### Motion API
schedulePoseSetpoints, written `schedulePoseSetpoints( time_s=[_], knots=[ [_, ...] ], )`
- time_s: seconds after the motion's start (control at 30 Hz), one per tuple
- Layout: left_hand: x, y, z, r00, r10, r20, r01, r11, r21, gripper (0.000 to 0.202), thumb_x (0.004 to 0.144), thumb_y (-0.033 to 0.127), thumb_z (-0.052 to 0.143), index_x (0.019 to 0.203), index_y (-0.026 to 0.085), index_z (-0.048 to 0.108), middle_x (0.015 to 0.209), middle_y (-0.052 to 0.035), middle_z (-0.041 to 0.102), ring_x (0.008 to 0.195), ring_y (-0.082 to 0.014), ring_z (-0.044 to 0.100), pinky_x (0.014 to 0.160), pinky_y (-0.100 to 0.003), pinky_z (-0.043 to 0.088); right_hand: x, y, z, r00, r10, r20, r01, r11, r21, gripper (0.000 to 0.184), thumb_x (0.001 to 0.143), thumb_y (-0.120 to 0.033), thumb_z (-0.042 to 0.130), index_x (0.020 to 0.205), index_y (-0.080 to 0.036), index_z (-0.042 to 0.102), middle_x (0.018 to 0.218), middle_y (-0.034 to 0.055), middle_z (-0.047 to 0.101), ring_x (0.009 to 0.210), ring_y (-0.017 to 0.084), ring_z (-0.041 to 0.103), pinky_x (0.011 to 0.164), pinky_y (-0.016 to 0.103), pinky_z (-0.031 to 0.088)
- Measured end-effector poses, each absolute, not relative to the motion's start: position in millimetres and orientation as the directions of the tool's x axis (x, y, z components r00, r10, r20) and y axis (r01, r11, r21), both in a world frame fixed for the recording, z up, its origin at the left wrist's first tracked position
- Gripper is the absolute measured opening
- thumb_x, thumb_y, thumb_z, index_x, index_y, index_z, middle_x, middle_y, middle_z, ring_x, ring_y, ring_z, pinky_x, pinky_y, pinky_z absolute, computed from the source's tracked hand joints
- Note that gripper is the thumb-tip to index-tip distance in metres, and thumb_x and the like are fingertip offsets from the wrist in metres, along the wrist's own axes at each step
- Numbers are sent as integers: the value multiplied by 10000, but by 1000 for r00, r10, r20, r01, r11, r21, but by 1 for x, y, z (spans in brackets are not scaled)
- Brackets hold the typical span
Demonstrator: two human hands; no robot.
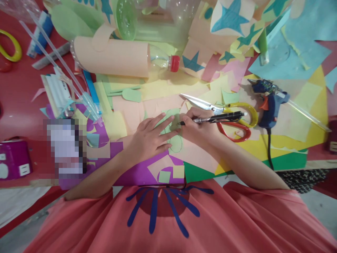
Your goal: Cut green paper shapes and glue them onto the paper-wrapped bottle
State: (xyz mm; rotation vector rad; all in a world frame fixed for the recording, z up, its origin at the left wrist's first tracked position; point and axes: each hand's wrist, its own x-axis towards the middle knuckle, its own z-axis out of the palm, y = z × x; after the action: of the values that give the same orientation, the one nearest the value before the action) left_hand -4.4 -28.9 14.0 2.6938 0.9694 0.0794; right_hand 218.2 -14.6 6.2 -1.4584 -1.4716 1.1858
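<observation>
Under my hands lies a small piece of green paper [176,143] with rounded outlines drawn on it in dark lines. My left hand [151,135] rests flat on its left side, fingers spread and pointing right. In my right hand [198,124] is a black and silver pen [221,117], its tip at the paper near my left fingertips. Just beyond and to the right of that hand are scissors [202,103] with one yellow and one red handle loop, partly hidden by my fingers and the pen.
Behind my hands lies a paper-wrapped plastic bottle [113,56] with a red cap. A blue glue gun [270,109] with its cord sits at right. On the left are a blurred-out phone-like object [65,146] and clear glue sticks [58,66]. Coloured paper scraps [164,176] surround me.
</observation>
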Motion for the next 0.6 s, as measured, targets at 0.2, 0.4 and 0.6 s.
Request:
schedulePoseSetpoints(
  time_s=[0.2,0.4,0.6],
  knots=[
    [-5,-29,12,780,626,-16,608,-751,259,545,976,355,660,1508,397,545,1625,-73,511,1504,-339,466,1141,-485,423,217,-15,4,17,998,-63,314,-65,-947,343,883,-240,613,626,-247,386,546,-56,420,527,104,369,509,297,296],
    [-5,-29,12,783,622,-12,608,-760,229,537,986,380,645,1512,401,538,1618,-68,522,1497,-326,474,1138,-473,425,217,-13,7,17,999,-37,368,-41,-929,362,894,-237,623,619,-253,387,540,-57,410,531,114,365,525,313,314],
    [-6,-29,13,782,623,-19,604,-751,268,556,976,366,664,1514,413,532,1617,-62,523,1499,-330,467,1155,-490,402,224,-9,10,-6,1000,18,333,19,-943,319,941,-298,632,663,-260,480,578,-49,522,556,131,497,621,342,445]
  ],
)
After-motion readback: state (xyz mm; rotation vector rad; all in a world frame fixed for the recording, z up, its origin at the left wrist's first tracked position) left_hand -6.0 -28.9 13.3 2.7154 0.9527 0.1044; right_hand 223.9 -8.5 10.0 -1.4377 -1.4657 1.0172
